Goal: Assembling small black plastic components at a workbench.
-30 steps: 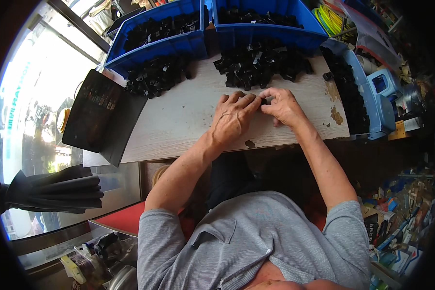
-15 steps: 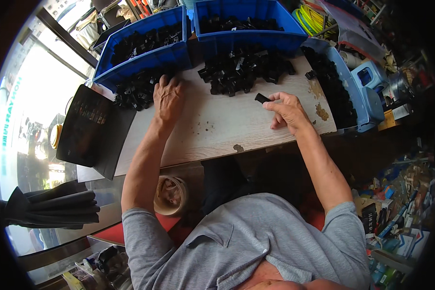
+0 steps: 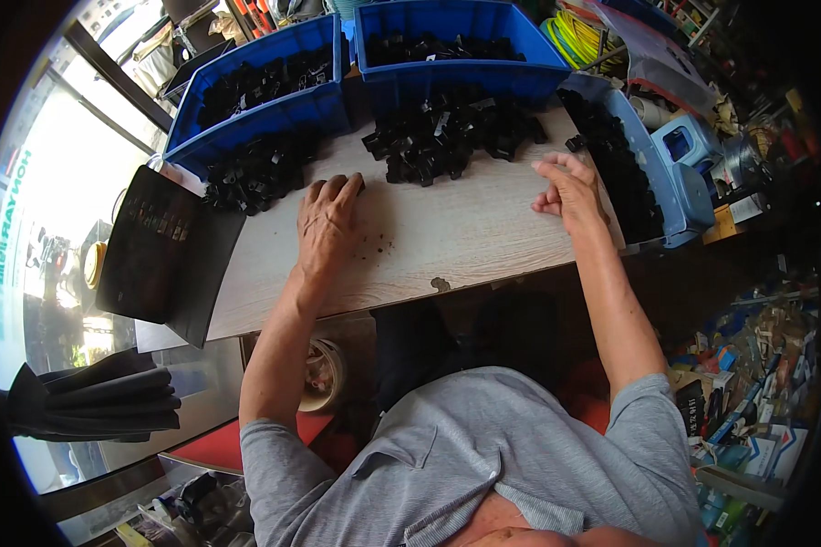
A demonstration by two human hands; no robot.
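1. The table (image 3: 493,223) is the landmark: a pale, wood-grained top whose near edge faces the person.
2. The left hand (image 3: 326,226) is over the left half of the table, back of the hand up, fingers bent down toward the surface and lying close together. A small dark bit (image 3: 362,188) shows beside its fingertips; whether the fingers are clamped on it, I cannot tell.
3. The right hand (image 3: 572,193) is above the table's right end, its thumb and fingers loosely curled, with their tips apart.
4. The black parts lie on the far side of the table in two heaps. The left heap (image 3: 260,173) is at the table's far left, beyond the left hand; the right heap (image 3: 433,144) is at the far middle, between the two hands but farther from the person.
5. Behind these heaps, along the table's far edge, stand the left blue bin (image 3: 257,126) and the right blue bin (image 3: 470,80), both holding more black parts.
6. Against the table's right end is a light blue bin (image 3: 652,173), also filled with dark pieces, near the right hand.
7. At the table's left end stands a dark, folded panel (image 3: 150,242), its lower part spread over the surface.
8. Dark specks (image 3: 380,246) dot the table just right of the left wrist, and a brown chipped patch (image 3: 440,284) marks its near edge.
9. Below the table's near edge, to the left, is a round bucket (image 3: 340,376), partly hidden by the left forearm.
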